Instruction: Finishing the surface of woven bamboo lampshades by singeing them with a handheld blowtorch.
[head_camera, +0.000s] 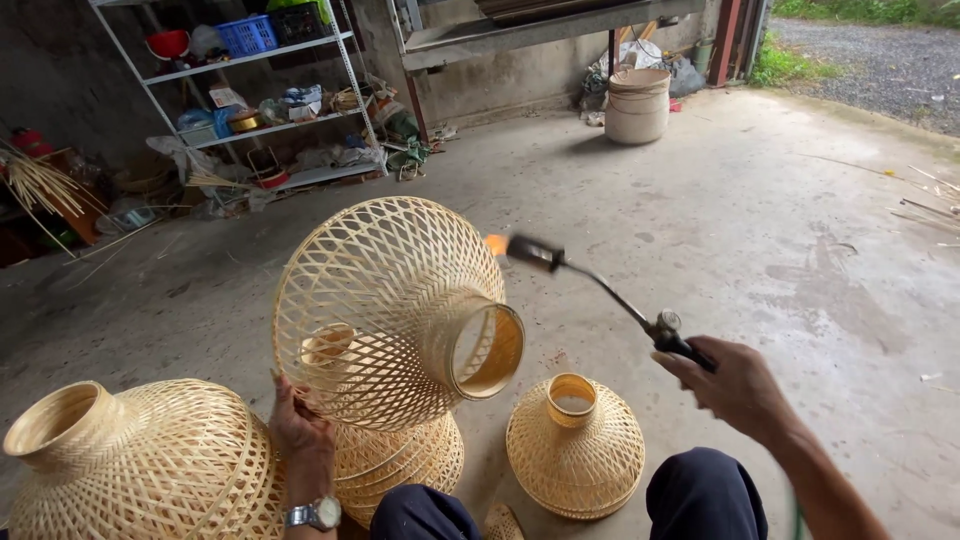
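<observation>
My left hand (300, 435) grips the rim of a woven bamboo lampshade (385, 300), held tilted on its side with its narrow neck pointing right. My right hand (735, 385) holds a gas torch (600, 290) by its black handle. The torch's nozzle points left and a small orange flame burns at its tip, right against the shade's upper right weave. Under the held shade sits a stack of similar shades (400, 460). A wristwatch is on my left wrist.
A large woven shade (140, 460) lies at lower left and a small one (575, 445) stands between my knees. A metal shelf rack (260, 100) with clutter stands at the back left, a round pale drum (637, 105) at the back. Concrete floor stretches right.
</observation>
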